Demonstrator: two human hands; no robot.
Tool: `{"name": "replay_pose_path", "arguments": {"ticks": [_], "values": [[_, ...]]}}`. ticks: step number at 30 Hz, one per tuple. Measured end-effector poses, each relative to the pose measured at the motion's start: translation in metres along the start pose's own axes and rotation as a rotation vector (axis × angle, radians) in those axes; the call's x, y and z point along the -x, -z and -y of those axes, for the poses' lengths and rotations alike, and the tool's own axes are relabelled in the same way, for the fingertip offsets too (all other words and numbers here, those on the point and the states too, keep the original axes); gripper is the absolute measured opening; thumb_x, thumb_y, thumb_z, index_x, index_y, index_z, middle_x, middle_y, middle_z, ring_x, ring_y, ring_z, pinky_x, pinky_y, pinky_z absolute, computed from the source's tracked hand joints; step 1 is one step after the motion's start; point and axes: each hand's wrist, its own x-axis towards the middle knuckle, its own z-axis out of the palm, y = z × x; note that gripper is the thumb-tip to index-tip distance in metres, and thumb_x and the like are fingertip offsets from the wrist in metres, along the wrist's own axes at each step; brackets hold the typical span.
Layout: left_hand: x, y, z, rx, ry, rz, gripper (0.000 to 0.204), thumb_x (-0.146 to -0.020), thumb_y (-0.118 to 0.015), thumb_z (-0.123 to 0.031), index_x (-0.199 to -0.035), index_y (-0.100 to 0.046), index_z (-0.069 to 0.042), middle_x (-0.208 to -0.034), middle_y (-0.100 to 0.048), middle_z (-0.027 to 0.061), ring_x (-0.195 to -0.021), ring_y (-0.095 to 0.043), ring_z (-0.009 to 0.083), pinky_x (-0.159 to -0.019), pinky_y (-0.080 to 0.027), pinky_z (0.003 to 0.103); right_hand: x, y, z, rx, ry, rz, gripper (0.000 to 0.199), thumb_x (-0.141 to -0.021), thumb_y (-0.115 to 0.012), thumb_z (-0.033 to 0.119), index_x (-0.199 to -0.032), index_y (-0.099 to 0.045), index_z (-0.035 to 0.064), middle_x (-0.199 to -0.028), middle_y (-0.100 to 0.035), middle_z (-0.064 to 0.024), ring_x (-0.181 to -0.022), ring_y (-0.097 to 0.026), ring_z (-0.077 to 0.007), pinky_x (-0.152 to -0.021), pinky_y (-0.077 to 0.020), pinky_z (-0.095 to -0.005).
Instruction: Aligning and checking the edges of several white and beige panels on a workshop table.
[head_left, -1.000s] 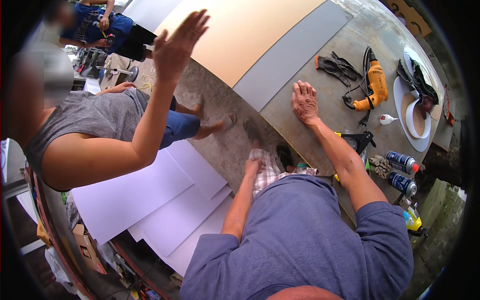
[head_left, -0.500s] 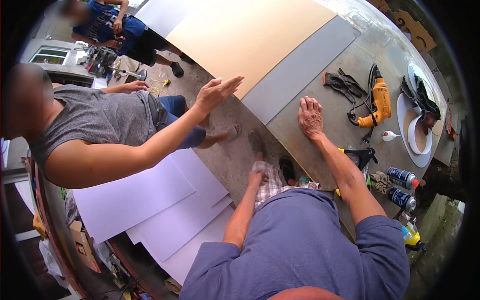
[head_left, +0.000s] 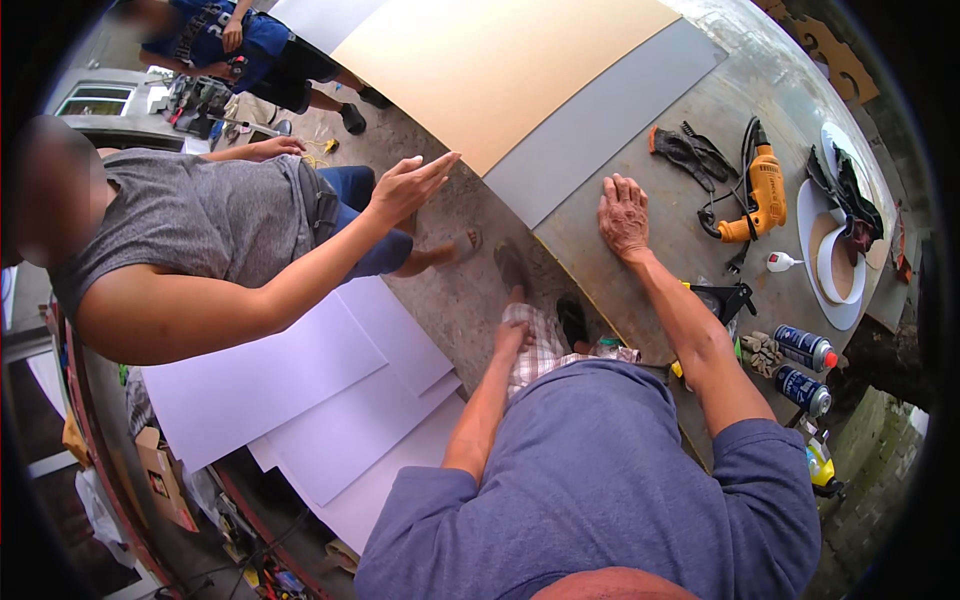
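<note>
Right hand [head_left: 624,216] flat on the grey metal-looking tabletop [head_left: 640,262], fingers spread, palm down, clamped on nothing, just pressing near the tabletop's left edge, beside the long grey panel strip [head_left: 600,125] w/ the tan board sheet [head_left: 490,75] past it. Left hand [head_left: 512,338] is down on the checked shorts [head_left: 540,345] at the thigh; fingers curled, can't tell if it grips the cloth or only rests.

Orange power drill [head_left: 762,195] lies well apart twd the tabletop's far right side, cord looped by it, dark work gloves [head_left: 685,150] just beyond. Two blue spray cans [head_left: 805,365] sit at the near right edge. White round discs [head_left: 835,265] at the right rim.

A second person in a grey t-shirt [head_left: 190,215] stands left, one raised open hand [head_left: 408,185] held out over the concrete floor [head_left: 450,290]; white sheets [head_left: 300,400] lie stacked on that floor.

Looks to me like a bracing or lean-and-talk step, no tool in hand yet. Picking up the drill would call for a long reach across to the right, w/ the cord kept free.
</note>
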Motion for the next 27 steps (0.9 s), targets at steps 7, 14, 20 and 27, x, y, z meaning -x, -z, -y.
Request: {"name": "replay_pose_path", "arguments": {"ticks": [7, 14, 20, 27], "values": [[0.0009, -0.0017, -0.0032, -0.015, 0.036, 0.011, 0.022, -0.089, -0.055, -0.011, -0.105, -0.062, 0.004, -0.078, -0.067, 0.009, -0.054, -0.058, 0.0113, -0.043, -0.044, 0.023, 0.0009, -0.0022, -0.0018, -0.005, 0.035, -0.019, 0.041, -0.082, -0.057, 0.018, -0.121, -0.05, 0.0047, -0.124, -0.049, -0.0121, -0.118, -0.043, -0.0289, -0.101, -0.0339, -0.0423], [-0.002, -0.0005, -0.001, -0.04, 0.015, 0.004, 0.023, -0.089, -0.054, -0.012, -0.106, -0.063, 0.001, -0.078, -0.067, 0.0086, -0.057, -0.062, 0.0139, -0.046, -0.046, 0.026, 0.0003, 0.0, -0.0005, -0.003, 0.034, -0.012, 0.04, -0.083, -0.056, 0.018, -0.121, -0.051, 0.0048, -0.124, -0.048, -0.012, -0.118, -0.043, -0.0288, -0.101, -0.0339, -0.0423], [-0.0029, 0.0004, 0.0001, -0.03, 0.017, 0.024, 0.023, -0.088, -0.054, -0.012, -0.105, -0.061, 0.001, -0.079, -0.067, 0.009, -0.059, -0.062, 0.0152, -0.047, -0.046, 0.027, -0.0003, 0.0017, -0.0001, -0.008, 0.032, -0.012, 0.039, -0.084, -0.056, 0.018, -0.121, -0.051, 0.005, -0.124, -0.049, -0.0119, -0.118, -0.043, -0.0283, -0.101, -0.0338, -0.0421], [-0.0035, 0.0005, 0.0008, -0.007, 0.029, 0.048, 0.023, -0.086, -0.055, -0.013, -0.103, -0.063, 0.001, -0.081, -0.068, 0.0102, -0.059, -0.063, 0.0155, -0.047, -0.046, 0.027, 0.0007, 0.0021, -0.0012, 0.007, 0.022, 0.011, 0.04, -0.085, -0.055, 0.017, -0.122, -0.05, 0.0053, -0.125, -0.049, -0.0119, -0.119, -0.044, -0.0291, -0.102, -0.0333, -0.0424]]}}
